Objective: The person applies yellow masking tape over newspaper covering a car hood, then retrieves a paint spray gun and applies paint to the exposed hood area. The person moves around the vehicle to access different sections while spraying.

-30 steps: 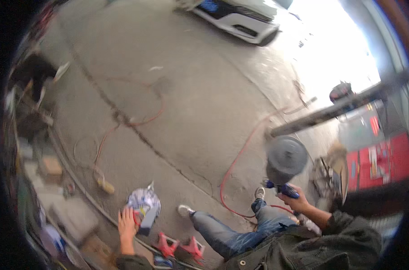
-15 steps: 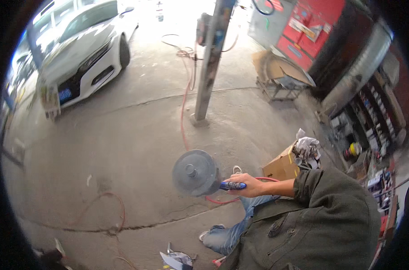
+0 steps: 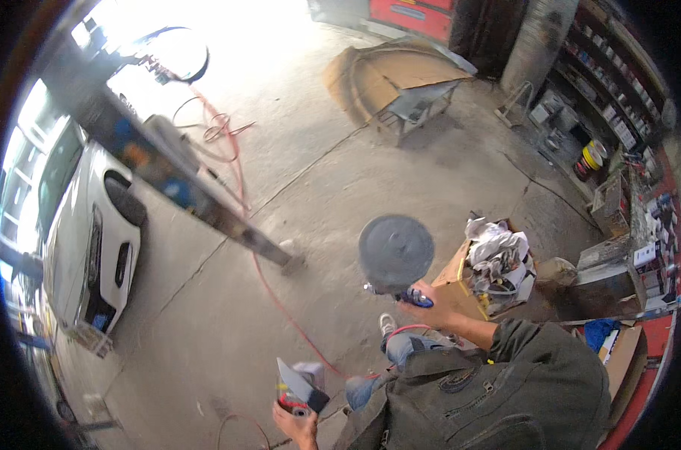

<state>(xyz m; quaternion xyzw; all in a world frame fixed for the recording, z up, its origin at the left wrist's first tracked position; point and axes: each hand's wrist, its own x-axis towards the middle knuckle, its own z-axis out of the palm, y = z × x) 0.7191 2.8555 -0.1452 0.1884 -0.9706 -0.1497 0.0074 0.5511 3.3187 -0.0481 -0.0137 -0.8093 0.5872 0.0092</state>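
Observation:
My right hand [image 3: 436, 307] is wrapped around the blue handle of a spray gun [image 3: 418, 298], in front of my body at the middle. A dark grey round cup with a lid [image 3: 397, 251] sits on top of the gun. Low in the view, my left hand [image 3: 297, 426] is closed around a small bundle [image 3: 304, 386]. This bundle shows a pale flat panel, a dark block and bits of red and yellow; its kind is blurred. A red hose [image 3: 409, 328] passes just below my right hand.
A cardboard box stuffed with crumpled paper [image 3: 498, 259] stands right of the gun. A steel post [image 3: 198, 202] rises at left, before a white car [image 3: 100, 240]. Red hose [image 3: 280, 307] crosses the floor. Farther off is a cardboard-covered stand [image 3: 400, 75]; shelves [image 3: 618, 82] line the right.
The view has swung to the right. The spray gun now sits beside the paper-filled box, its cup farther right in view. My left hand and its bundle have come up into sight.

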